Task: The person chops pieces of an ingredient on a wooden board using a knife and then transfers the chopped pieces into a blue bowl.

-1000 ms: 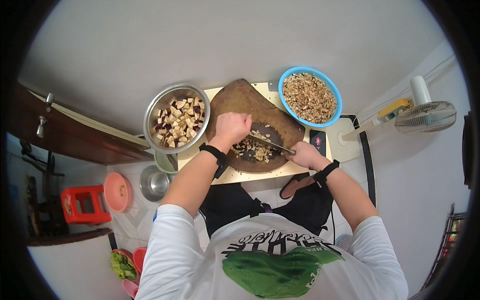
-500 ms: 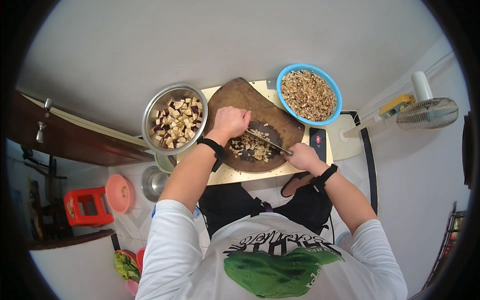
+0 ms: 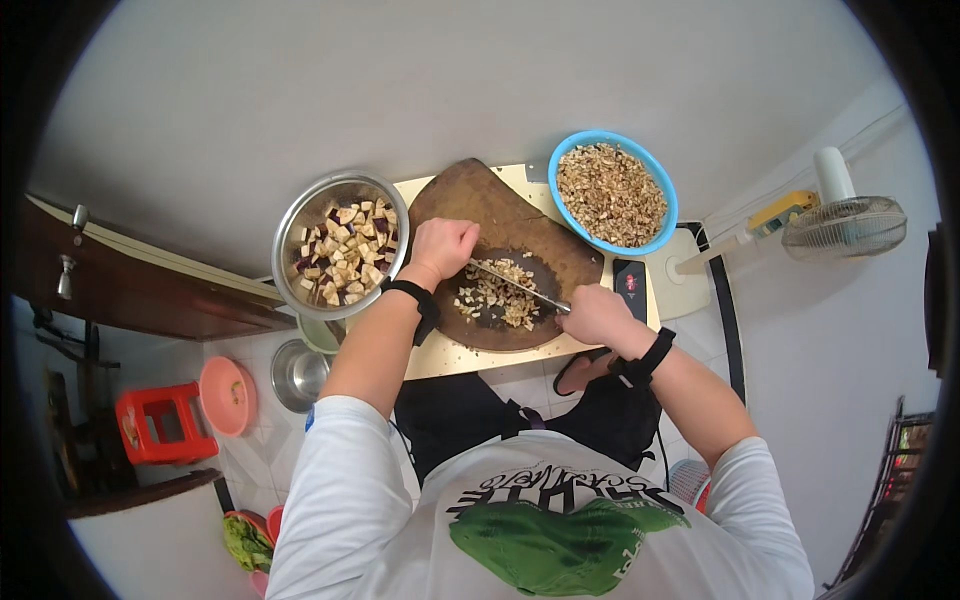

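1. Right hand [image 3: 597, 315]: closed around the handle of the knife [image 3: 520, 284].
2. Left hand [image 3: 445, 248]: fingers curled at the blade's far end; whether they pinch or merely press it cannot be told.
3. Recommended practice: keep left fingertips above the edge, rock evenly, and sweep stray chopped pieces [image 3: 500, 308] inward on the cutting board [image 3: 490, 205].
4. Change since half a second ago: knife and left hand sit slightly further left over the board.
5. Flanking blue bowl [image 3: 671, 210] and steel bowl [image 3: 281, 240]: both remain filled.

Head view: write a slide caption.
Right hand grips a grey metal knife over pale chopped pieces on a brown wooden board.
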Available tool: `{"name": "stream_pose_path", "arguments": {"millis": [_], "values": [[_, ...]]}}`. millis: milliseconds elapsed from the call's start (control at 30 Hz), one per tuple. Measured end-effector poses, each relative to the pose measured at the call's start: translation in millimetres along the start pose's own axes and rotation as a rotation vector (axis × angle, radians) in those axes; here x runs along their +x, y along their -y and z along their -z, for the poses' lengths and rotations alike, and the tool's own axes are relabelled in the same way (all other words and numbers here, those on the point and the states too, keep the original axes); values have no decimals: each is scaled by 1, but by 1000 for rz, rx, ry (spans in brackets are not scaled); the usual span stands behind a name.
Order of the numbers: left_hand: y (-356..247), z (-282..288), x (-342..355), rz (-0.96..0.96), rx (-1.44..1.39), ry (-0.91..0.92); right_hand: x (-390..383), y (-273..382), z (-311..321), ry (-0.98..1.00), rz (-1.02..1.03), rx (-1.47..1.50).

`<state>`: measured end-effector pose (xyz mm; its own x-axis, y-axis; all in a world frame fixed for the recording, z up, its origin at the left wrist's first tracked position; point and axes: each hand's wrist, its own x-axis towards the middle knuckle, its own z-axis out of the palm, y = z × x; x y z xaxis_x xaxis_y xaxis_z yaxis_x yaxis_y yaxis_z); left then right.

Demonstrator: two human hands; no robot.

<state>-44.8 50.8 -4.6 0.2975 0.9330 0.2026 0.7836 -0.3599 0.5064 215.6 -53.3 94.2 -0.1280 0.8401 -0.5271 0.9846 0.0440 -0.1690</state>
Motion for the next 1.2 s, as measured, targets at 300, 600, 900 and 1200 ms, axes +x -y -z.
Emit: {"name": "stream_pose_path", "arguments": {"millis": [300,600,900,1200], "values": [[-11,-9,6,107,8,-128,32,-30,22,-26,72,-128],[-43,-6,-12,7,139,-155,53,-62,-24,-83,95,-81],[-44,-6,-16,-73,264,-240,47,-70,-24,-83,178,-3],[-51,-1,26,-245,207,-133,21,-55,-47,-55,-38,205]]}}
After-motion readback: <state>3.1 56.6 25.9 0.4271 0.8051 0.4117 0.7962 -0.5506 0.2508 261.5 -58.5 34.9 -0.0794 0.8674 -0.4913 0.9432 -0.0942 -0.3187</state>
